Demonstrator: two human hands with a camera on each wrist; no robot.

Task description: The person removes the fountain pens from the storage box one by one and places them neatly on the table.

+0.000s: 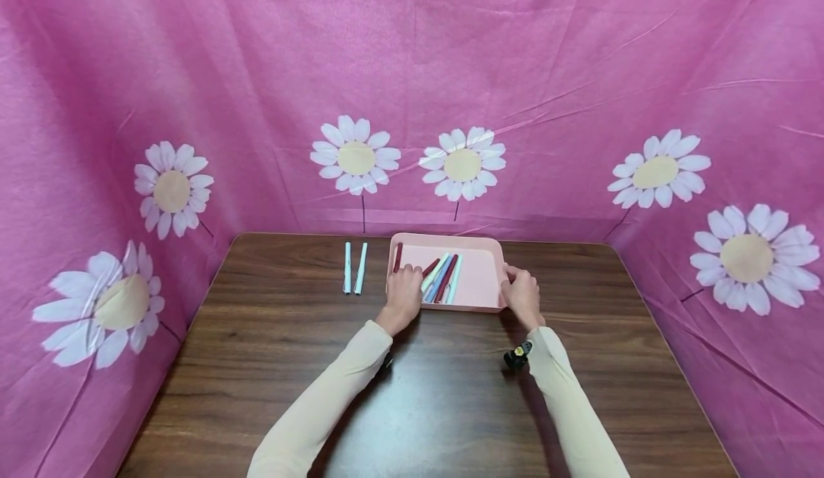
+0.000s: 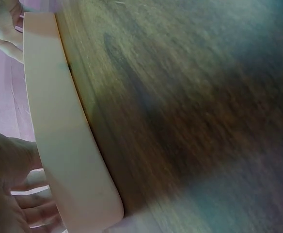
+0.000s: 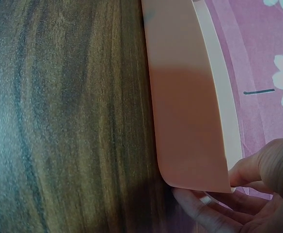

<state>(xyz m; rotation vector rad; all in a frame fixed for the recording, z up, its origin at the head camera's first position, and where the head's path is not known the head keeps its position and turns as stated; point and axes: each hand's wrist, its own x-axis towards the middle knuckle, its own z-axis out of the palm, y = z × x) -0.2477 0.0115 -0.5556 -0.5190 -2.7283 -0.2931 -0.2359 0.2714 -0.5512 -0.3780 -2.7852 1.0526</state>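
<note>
A shallow pink tray [image 1: 479, 270] lies near the table's far edge. In it are several pens: a blue pen [image 1: 438, 277], pale ones and dark red ones. One dark red pen [image 1: 398, 252] lies along the left wall. My left hand [image 1: 404, 295] reaches over the tray's front left corner, beside the pens. In the left wrist view its fingertips pass behind the tray wall [image 2: 69, 126], so what they hold is hidden. My right hand [image 1: 523, 295] grips the tray's right side near the front corner. The right wrist view shows thumb and fingers around that corner [image 3: 195, 179].
Two mint-coloured pens [image 1: 347, 267] lie side by side on the wooden table [image 1: 309, 342], left of the tray. A pink curtain [image 1: 547, 49] with white daisies hangs behind the table and along both sides.
</note>
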